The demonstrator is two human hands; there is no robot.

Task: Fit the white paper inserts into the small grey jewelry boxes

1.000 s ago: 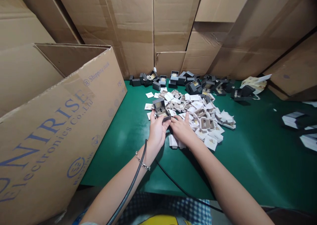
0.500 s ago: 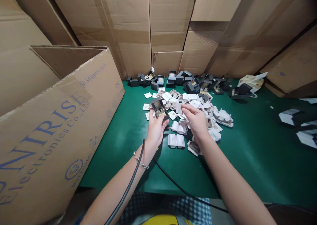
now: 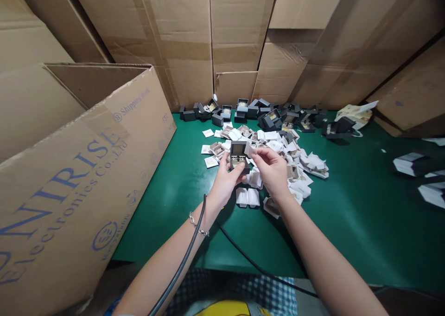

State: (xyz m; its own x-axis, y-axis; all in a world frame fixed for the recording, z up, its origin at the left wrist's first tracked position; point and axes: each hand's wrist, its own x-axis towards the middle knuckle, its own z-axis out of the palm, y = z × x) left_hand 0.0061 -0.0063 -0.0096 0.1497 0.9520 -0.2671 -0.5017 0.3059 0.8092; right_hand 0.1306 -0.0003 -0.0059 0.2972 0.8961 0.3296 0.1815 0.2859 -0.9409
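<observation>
My left hand (image 3: 227, 179) is closed around a small black box (image 3: 238, 148) with its lid raised, the inside facing me. Inside its lower half sit small light and dark pieces too tiny to name. My right hand (image 3: 273, 170) pinches a small white paper piece (image 3: 249, 149) at the box's right edge; whether the paper touches the box I cannot tell. Under and around both hands lies a heap of folded white paper pieces (image 3: 274, 146). Closest to me in the heap is a white folded paper insert (image 3: 247, 197).
A row of small black boxes (image 3: 271, 120), some with raised lids, stands along the back. A large printed carton (image 3: 114, 167) is at the left of the green table (image 3: 347, 223). A black cable (image 3: 250, 261) crosses my left arm and the table edge. Cardboard (image 3: 181, 37) walls the back.
My left hand has moved right with the black box and turned it to face me more squarely. The white paper in my right hand is now beside the box.
</observation>
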